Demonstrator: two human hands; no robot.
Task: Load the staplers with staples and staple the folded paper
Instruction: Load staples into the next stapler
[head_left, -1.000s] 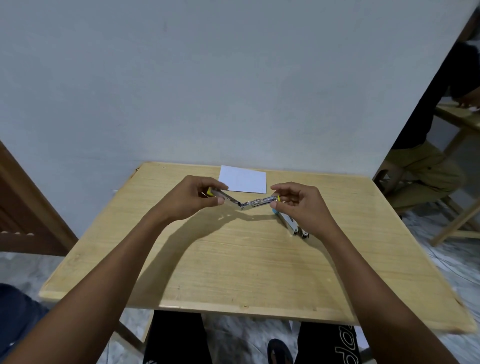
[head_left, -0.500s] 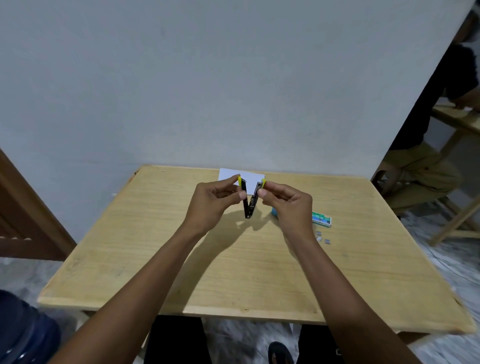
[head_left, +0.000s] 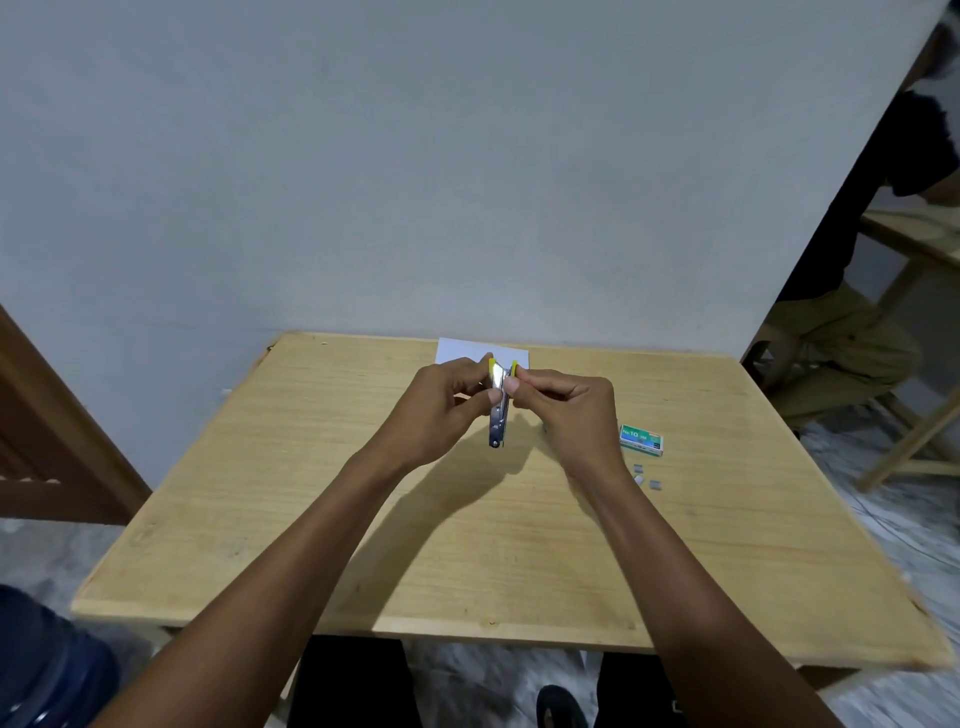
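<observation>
I hold a small metal stapler (head_left: 498, 410) with yellow tips upright above the middle of the wooden table (head_left: 363, 545). My left hand (head_left: 441, 410) pinches its left arm and my right hand (head_left: 566, 415) pinches its right arm; the two arms are nearly pressed together, hinge end down. Behind my hands lies the folded white paper (head_left: 460, 349), partly hidden. A green staple box (head_left: 641, 439) sits to the right, with loose staple strips (head_left: 647, 478) just in front of it.
The table stands against a grey wall. A seated person (head_left: 852, 332) and another wooden table (head_left: 914, 239) are at the far right. A wooden frame (head_left: 47, 441) stands at the left. My legs show under the table's front edge.
The stapler, spread wide open and low between my hands a second ago, has been lifted and folded to nearly closed. My right hand has moved left, uncovering the staple box and loose staples.
</observation>
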